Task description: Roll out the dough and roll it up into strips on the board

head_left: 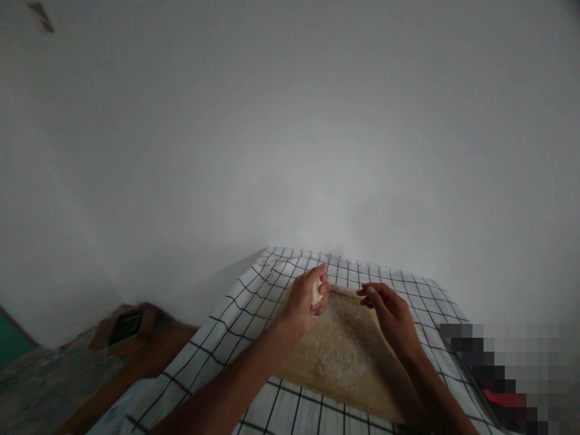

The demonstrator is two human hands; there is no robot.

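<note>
My left hand (308, 295) is closed around a pale piece of dough (317, 292), which shows between thumb and fingers. It is raised over the far left part of a wooden board (312, 362) dusted with flour. Over the board's far right side is my right hand (385, 305), its fingers loosely bent and slightly apart, with nothing visible in them. A pale, narrow bar (344, 290) lies along the board's far edge between the two hands; whether it is a rolling pin or the board's rim I cannot tell.
A white tablecloth with black grid lines (267, 290) covers the table under the board. A grey-white wall (290, 133) rises directly behind it. On the floor to the left stands an open cardboard box (127, 329). Part of the right side is blurred into blocks.
</note>
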